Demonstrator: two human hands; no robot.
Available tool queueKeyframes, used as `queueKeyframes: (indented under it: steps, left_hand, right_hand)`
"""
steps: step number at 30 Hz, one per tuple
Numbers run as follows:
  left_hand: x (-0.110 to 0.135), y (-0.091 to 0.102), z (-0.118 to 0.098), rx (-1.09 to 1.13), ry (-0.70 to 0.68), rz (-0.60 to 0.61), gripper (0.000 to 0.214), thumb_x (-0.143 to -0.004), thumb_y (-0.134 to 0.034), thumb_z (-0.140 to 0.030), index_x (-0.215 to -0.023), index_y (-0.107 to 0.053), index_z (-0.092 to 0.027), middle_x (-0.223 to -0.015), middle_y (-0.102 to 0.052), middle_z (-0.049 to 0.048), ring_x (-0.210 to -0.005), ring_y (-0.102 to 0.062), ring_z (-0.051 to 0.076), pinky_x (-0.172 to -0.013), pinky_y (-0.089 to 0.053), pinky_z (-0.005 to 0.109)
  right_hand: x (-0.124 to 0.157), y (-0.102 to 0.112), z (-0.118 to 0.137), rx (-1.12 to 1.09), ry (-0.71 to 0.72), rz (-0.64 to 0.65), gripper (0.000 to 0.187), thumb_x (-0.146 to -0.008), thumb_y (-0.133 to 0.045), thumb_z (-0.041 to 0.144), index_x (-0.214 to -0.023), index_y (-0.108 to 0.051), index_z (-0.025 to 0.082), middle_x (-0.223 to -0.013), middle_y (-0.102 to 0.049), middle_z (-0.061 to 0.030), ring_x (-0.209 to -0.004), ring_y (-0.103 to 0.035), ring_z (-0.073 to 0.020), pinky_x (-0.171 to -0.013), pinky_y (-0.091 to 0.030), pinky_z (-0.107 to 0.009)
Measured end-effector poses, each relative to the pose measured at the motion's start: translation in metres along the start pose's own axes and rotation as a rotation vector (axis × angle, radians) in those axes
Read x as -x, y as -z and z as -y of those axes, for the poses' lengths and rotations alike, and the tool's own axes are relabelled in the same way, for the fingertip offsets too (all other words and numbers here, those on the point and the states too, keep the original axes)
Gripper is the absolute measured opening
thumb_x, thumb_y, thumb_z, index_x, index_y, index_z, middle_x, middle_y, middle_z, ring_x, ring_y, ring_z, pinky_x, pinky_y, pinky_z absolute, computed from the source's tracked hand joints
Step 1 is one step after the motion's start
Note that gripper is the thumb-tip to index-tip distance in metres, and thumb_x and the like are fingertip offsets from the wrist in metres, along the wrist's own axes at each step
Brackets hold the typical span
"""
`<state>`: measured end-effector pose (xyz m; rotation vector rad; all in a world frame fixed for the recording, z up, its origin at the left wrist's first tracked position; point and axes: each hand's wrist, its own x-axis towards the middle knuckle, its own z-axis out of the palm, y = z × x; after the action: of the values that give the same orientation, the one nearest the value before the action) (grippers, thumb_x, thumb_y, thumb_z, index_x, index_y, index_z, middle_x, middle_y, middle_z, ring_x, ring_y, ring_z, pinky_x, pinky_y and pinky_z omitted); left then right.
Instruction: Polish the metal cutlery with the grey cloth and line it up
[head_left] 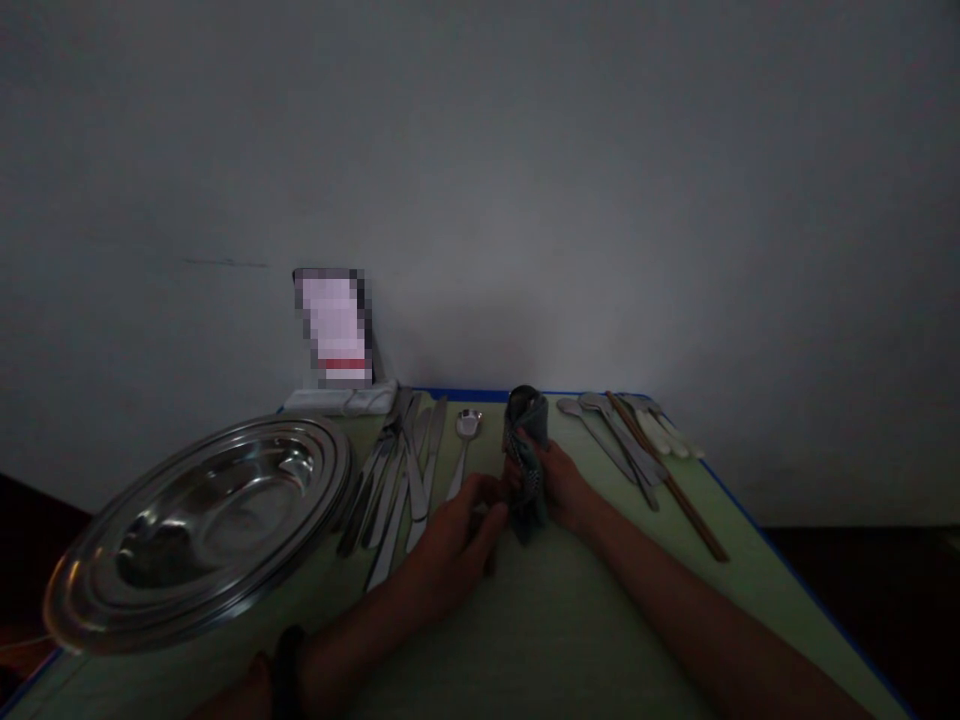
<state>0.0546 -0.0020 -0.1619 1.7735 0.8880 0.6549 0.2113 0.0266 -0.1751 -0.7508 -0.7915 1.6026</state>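
Note:
My right hand (559, 485) is closed around a dark patterned cloth (526, 420) that stands bunched upright at the middle of the green table (570, 620). My left hand (450, 545) sits just left of it, fingers curled toward the lower end of the cloth; what it pinches is hidden in the dim light. A metal spoon (466, 428) lies just left of the cloth, its handle running toward my left hand.
A large round steel tray (202, 525) overhangs the table's left side. Several knives and forks (397, 470) lie beside it. Spoons, white utensils and a pair of wooden chopsticks (664, 475) lie at the right. A folded white cloth (352, 400) and a standing card sit by the wall.

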Motion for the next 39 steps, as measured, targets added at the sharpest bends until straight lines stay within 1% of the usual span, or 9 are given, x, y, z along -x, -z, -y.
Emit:
queueKeyframes:
  steps: [8, 15, 18, 24, 28, 30, 34, 37, 39]
  left_hand:
    - [0.0, 0.0, 0.004, 0.025, -0.014, -0.03, 0.019, -0.091, -0.035, -0.036, -0.1, -0.041, -0.02, -0.087, -0.052, 0.0004, -0.051, -0.048, 0.006, -0.047, -0.041, 0.019]
    - [0.0, 0.0, 0.001, 0.082, 0.014, -0.036, 0.022, -0.09, -0.037, -0.039, -0.099, -0.042, -0.019, -0.077, -0.052, -0.002, -0.048, -0.047, 0.006, -0.044, -0.04, 0.019]
    - [0.0, 0.001, -0.001, 0.199, 0.048, -0.105, 0.024, -0.088, -0.037, -0.044, -0.095, -0.04, -0.021, -0.068, -0.049, -0.0052, -0.044, -0.045, 0.006, -0.04, -0.038, 0.018]
    - [-0.001, 0.001, 0.003, 0.426, 0.067, -0.26, 0.03, -0.084, -0.04, -0.053, -0.082, -0.035, -0.023, -0.053, -0.038, -0.0111, -0.036, -0.039, 0.006, -0.033, -0.033, 0.016]
    - [-0.003, 0.004, 0.002, 0.315, 0.102, -0.339, 0.035, -0.084, -0.038, -0.055, -0.072, -0.037, -0.022, -0.049, -0.036, -0.0105, -0.037, -0.039, 0.007, -0.033, -0.032, 0.016]
    - [-0.004, 0.006, 0.0, 0.181, 0.094, -0.333, 0.033, -0.085, -0.039, -0.051, -0.074, -0.043, -0.021, -0.053, -0.042, -0.0078, -0.044, -0.045, 0.009, -0.039, -0.036, 0.018]
    - [-0.005, 0.009, -0.002, 0.053, 0.071, -0.299, 0.025, -0.085, -0.043, -0.042, -0.085, -0.052, -0.019, -0.068, -0.053, -0.0027, -0.065, -0.054, 0.014, -0.053, -0.042, 0.021]
    - [-0.003, 0.007, -0.001, 0.149, 0.114, -0.32, 0.027, -0.085, -0.043, -0.046, -0.081, -0.049, -0.02, -0.058, -0.045, -0.0059, -0.051, -0.046, 0.011, -0.044, -0.036, 0.019]
    - [-0.002, 0.005, -0.001, 0.279, 0.131, -0.388, 0.03, -0.082, -0.045, -0.05, -0.076, -0.045, -0.021, -0.055, -0.039, -0.0079, -0.044, -0.04, 0.008, -0.039, -0.032, 0.017]
  right_hand:
    - [0.002, 0.001, -0.001, 0.205, 0.002, -0.086, 0.036, -0.064, -0.067, 0.049, -0.075, -0.062, 0.015, -0.058, -0.06, 0.0021, -0.048, -0.051, -0.0092, -0.047, -0.04, -0.021]
    - [0.005, -0.003, 0.004, 0.323, -0.004, -0.133, 0.033, -0.064, -0.066, 0.049, -0.07, -0.064, 0.017, -0.059, -0.062, 0.0021, -0.05, -0.053, -0.0099, -0.052, -0.042, -0.022]
    - [0.008, -0.003, 0.008, 0.451, -0.008, -0.059, 0.029, -0.066, -0.066, 0.046, -0.069, -0.065, 0.017, -0.061, -0.062, 0.0019, -0.052, -0.053, -0.0101, -0.051, -0.041, -0.021]
    - [0.01, 0.004, 0.014, 0.803, -0.036, 0.197, 0.029, -0.071, -0.062, 0.043, -0.062, -0.062, 0.015, -0.052, -0.054, 0.0036, -0.046, -0.044, -0.0078, -0.045, -0.035, -0.019]
    - [0.01, 0.004, 0.019, 0.934, -0.074, 0.327, 0.029, -0.074, -0.06, 0.041, -0.061, -0.061, 0.016, -0.051, -0.052, 0.0043, -0.045, -0.041, -0.0071, -0.045, -0.034, -0.019]
    - [0.011, 0.003, 0.022, 0.988, -0.1, 0.389, 0.031, -0.074, -0.058, 0.043, -0.059, -0.059, 0.016, -0.05, -0.05, 0.0043, -0.044, -0.041, -0.0071, -0.043, -0.033, -0.019]
    - [0.011, 0.002, 0.023, 0.999, -0.128, 0.416, 0.033, -0.075, -0.057, 0.044, -0.057, -0.057, 0.016, -0.049, -0.05, 0.004, -0.043, -0.041, -0.0072, -0.041, -0.032, -0.019]
    - [0.012, 0.003, 0.023, 0.954, -0.154, 0.378, 0.032, -0.074, -0.058, 0.043, -0.059, -0.059, 0.015, -0.05, -0.053, 0.0037, -0.043, -0.043, -0.0069, -0.042, -0.033, -0.019]
    - [0.012, 0.006, 0.022, 0.891, -0.172, 0.346, 0.03, -0.072, -0.061, 0.043, -0.062, -0.062, 0.015, -0.053, -0.056, 0.0034, -0.044, -0.045, -0.007, -0.044, -0.036, -0.019]
